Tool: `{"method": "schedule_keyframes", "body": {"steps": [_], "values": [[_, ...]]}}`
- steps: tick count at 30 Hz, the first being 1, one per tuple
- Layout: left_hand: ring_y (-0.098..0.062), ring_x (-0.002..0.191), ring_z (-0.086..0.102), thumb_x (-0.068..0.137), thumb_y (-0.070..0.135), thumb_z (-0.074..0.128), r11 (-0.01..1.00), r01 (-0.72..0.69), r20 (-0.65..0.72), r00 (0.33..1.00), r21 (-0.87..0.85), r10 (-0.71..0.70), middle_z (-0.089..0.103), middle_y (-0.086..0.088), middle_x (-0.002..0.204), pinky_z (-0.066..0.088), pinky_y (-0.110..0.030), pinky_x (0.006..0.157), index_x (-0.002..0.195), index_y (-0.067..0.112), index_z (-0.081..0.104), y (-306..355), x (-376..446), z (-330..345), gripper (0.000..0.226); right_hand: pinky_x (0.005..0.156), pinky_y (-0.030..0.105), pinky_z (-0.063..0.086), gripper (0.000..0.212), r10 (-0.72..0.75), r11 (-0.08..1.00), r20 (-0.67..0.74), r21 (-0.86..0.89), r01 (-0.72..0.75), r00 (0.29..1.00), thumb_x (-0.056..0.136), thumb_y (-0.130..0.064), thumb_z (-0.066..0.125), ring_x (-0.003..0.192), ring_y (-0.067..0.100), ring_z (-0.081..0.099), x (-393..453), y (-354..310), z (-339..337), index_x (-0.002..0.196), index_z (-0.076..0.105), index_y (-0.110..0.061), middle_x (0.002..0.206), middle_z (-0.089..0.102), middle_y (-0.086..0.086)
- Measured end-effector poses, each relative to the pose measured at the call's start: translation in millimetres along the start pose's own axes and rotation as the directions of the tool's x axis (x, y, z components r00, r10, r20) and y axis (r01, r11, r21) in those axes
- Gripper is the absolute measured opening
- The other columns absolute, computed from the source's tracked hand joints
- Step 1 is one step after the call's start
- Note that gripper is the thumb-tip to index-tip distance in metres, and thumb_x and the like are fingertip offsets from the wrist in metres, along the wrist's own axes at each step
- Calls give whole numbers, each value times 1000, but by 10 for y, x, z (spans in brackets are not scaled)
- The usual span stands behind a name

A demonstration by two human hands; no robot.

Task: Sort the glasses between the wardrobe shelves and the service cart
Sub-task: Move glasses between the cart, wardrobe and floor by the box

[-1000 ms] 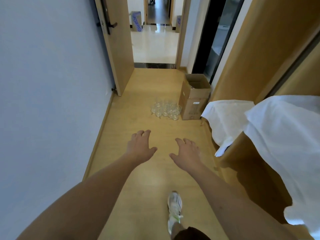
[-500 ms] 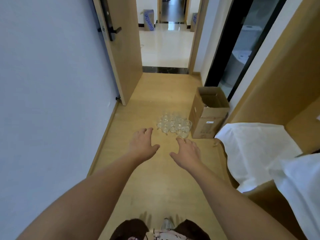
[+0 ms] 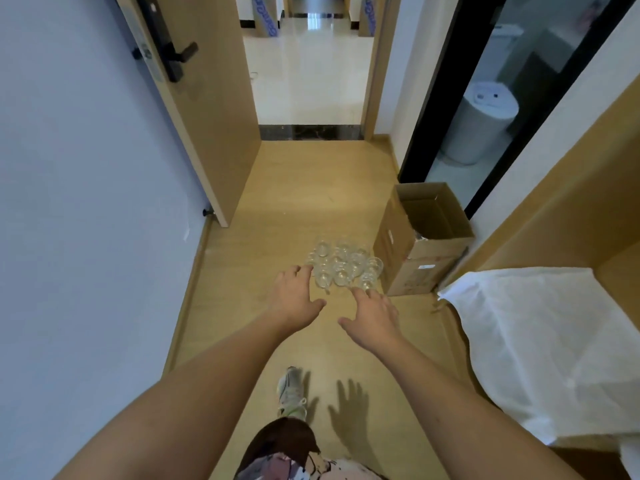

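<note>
Glasses (image 3: 343, 266) stand upright in one tight cluster on the wooden floor (image 3: 298, 188), too crowded and clear to count exactly, perhaps a dozen. Nearest the camera, one shoe (image 3: 292, 391) steps forward. Two hands reach out palm-down, fingers spread and holding nothing: left hand (image 3: 294, 299) just short of the cluster's near-left edge, right hand (image 3: 375, 315) at its near-right. One open cardboard box (image 3: 420, 237) sits just right of the cluster. Beyond, one door (image 3: 207, 98) stands open.

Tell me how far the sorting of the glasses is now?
Nothing looks done: the glasses stand clustered on the floor beside an open box. In hand: the left hand and right hand reach toward them, open and empty. Left: all the sorting; no shelves or cart show.
</note>
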State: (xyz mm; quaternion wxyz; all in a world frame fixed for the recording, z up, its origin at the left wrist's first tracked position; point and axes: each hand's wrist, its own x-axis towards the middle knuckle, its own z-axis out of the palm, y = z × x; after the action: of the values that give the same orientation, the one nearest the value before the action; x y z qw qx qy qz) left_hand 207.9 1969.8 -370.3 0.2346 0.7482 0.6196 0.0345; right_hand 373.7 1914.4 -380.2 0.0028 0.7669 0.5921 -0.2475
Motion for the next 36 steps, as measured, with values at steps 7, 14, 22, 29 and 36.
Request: {"method": "schedule_keyframes", "body": {"steps": [7, 14, 22, 29, 36], "values": [[-36, 132, 40, 85, 43, 71, 999, -34, 48, 998, -26, 35, 44, -13, 147, 37, -43, 106, 150, 16, 37, -295, 1313, -425, 78, 116, 46, 31, 71, 89, 996, -2, 17, -89, 996, 90, -52, 66, 140, 31, 36, 1061, -386, -343, 150, 37, -28, 151, 43, 5], [-38, 129, 44, 83, 47, 71, 1000, -8, 117, 993, -12, 9, 48, -14, 144, 38, -42, 104, 147, 18, 40, -390, 2218, -503, 77, 117, 48, 30, 75, 125, 991, 77, 35, -128, 989, 90, -52, 65, 142, 32, 35, 1925, -482, -501, 154, 34, -28, 153, 42, 5], [-33, 137, 37, 86, 46, 70, 993, 120, 145, 982, -2, -119, 39, -10, 154, 36, -42, 111, 152, 19, 33, -308, 3355, -381, 80, 110, 44, 39, 70, 4, 999, 142, -43, 2, 990, 90, -52, 64, 132, 32, 44, 3272, -224, -662, 148, 41, -19, 143, 49, 10], [-31, 137, 38, 87, 45, 72, 983, 175, 202, 966, -55, -161, 41, -10, 152, 35, -37, 111, 152, 16, 36, -124, 4194, -145, 79, 110, 45, 36, 67, -5, 1000, 253, 31, -3, 967, 93, -47, 62, 138, 34, 38, 4362, 9, -643, 150, 36, -22, 150, 43, 11], [-34, 134, 42, 83, 36, 76, 973, 221, 262, 944, -60, -199, 46, -12, 147, 35, -36, 109, 149, 16, 42, -257, 4939, 321, 77, 104, 45, 43, 55, 34, 996, 318, 65, -57, 948, 94, -37, 55, 127, 33, 49, 4989, 155, -24, 146, 42, -21, 143, 50, 10]]}}
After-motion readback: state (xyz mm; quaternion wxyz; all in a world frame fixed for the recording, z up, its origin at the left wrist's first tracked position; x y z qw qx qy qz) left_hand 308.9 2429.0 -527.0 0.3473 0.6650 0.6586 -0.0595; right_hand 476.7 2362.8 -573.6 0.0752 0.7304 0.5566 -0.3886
